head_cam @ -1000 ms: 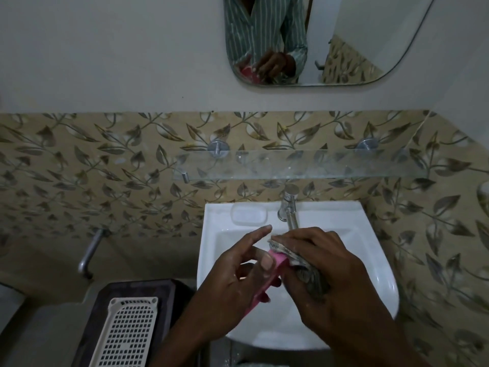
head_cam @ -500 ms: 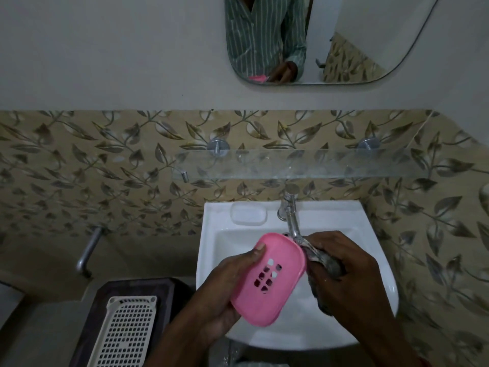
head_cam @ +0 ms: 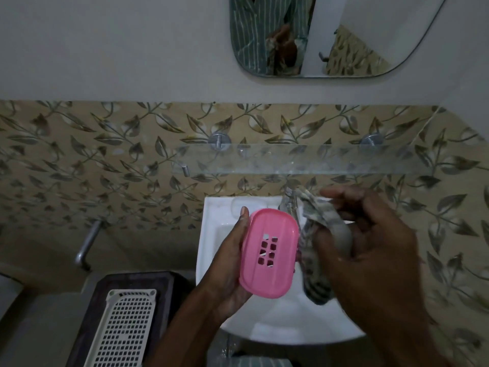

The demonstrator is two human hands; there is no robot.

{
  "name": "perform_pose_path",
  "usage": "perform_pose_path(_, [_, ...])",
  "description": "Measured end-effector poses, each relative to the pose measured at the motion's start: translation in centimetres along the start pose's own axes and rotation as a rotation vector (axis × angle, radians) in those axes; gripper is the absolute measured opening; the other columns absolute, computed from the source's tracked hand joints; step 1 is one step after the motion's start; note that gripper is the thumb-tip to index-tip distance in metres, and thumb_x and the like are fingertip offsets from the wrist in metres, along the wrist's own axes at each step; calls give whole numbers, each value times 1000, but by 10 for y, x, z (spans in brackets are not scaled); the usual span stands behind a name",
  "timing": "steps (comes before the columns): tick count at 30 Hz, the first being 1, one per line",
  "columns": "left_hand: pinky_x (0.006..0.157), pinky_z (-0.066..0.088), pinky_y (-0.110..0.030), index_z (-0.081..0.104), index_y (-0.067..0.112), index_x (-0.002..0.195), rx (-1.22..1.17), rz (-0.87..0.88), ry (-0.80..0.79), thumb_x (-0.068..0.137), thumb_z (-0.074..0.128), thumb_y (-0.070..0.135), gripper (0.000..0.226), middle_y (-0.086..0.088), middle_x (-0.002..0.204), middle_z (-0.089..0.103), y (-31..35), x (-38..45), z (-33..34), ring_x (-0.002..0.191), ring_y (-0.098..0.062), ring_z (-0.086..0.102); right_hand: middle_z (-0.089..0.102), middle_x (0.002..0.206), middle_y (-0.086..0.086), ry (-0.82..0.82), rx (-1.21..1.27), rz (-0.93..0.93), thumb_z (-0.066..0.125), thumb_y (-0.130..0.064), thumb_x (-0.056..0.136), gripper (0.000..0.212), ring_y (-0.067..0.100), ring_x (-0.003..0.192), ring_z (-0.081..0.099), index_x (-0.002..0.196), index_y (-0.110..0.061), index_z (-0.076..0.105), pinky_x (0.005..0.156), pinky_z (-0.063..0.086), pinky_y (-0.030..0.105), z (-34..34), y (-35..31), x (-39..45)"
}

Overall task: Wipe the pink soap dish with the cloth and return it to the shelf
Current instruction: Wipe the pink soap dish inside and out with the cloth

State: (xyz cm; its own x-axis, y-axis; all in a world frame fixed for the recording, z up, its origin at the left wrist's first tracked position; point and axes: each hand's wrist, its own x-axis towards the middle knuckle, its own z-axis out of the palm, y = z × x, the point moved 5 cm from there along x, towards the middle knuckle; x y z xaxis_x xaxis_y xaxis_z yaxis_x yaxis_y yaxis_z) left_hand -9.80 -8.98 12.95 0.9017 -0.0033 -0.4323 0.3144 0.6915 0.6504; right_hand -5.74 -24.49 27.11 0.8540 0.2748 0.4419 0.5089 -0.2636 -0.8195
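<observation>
**Me:** My left hand (head_cam: 227,263) grasps the pink soap dish (head_cam: 268,252) from behind and below, fingers curled up its left edge, so the slotted face looks up at me over the white washbasin (head_cam: 277,332). My right hand (head_cam: 370,258) is clenched round the grey patterned cloth (head_cam: 322,245), which sits just beside the dish's right edge; whether it touches, I cannot tell.

**Helper:** So how do I do the wipe properly?

**Me:** I judge the face with the drain slots is the next part to clean. I'd bunch the cloth into a firm pad, press it flat on the pink plastic and run it lengthways, then push a corner into the slots (grime probably hides there). The holding hand should brace against the push, since a wet plastic dish may slip and drop into the basin.

**Helper:** And where does it go afterwards?

**Me:** On the glass shelf (head_cam: 304,161), fixed on two round metal mounts to the leaf-patterned tiles (head_cam: 105,165) above the chrome tap (head_cam: 287,200). It is clear and narrow, so I'd set the dish down flat and well back from the front edge.

**Helper:** What else is round you?

**Me:** A mirror (head_cam: 330,35) on the plain wall above, a metal pipe (head_cam: 86,245) low on the left, and a white perforated basket (head_cam: 124,329) lying on a dark bin beside the basin
</observation>
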Motion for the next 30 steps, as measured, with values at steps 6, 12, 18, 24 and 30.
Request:
perform_pose_path(6, [112, 45, -50, 69, 17, 133, -26, -10, 22, 96, 51, 64, 62, -19, 137, 66, -3, 3, 7, 125, -34, 63, 63, 116, 5, -286, -424, -65, 70, -1, 79, 41, 16, 104, 60, 119, -12, 66, 94, 43, 12, 58, 3, -14])
perform_pose_path(12, [108, 43, -49, 68, 25, 134, -88, -41, -20, 93, 46, 72, 66, -30, 151, 48, 12, -3, 8, 125, -38, 52, 61, 98, -5, -579, -334, -197, 66, 1, 66, 33, 15, 90, 59, 92, -18, 72, 77, 57, 30, 62, 0, -47])
perform_pose_path(18, [113, 42, -53, 71, 24, 131, -9, -19, -6, 89, 55, 70, 64, -19, 143, 62, 2, -3, 12, 129, -34, 59, 67, 110, 8, -571, -578, -335, 86, -3, 58, 46, 25, 99, 64, 102, -13, 73, 76, 60, 35, 57, -1, -28])
perform_pose_path(24, [105, 50, -61, 75, 32, 122, 76, 176, 84, 83, 54, 73, 60, -17, 126, 73, 6, -4, 12, 117, -36, 70, 55, 124, 13, -522, -816, -82, 77, -18, 77, 61, 23, 103, 60, 133, -12, 54, 77, 59, 29, 64, 13, -29])
perform_pose_path(30, [109, 43, -61, 76, 20, 120, -47, 167, 163, 86, 54, 67, 62, -33, 134, 62, 11, -3, -2, 113, -41, 63, 60, 116, -11, -582, -294, 32, 62, -21, 89, 31, 2, 109, 54, 119, -27, 66, 103, 38, 11, 67, 21, -52])
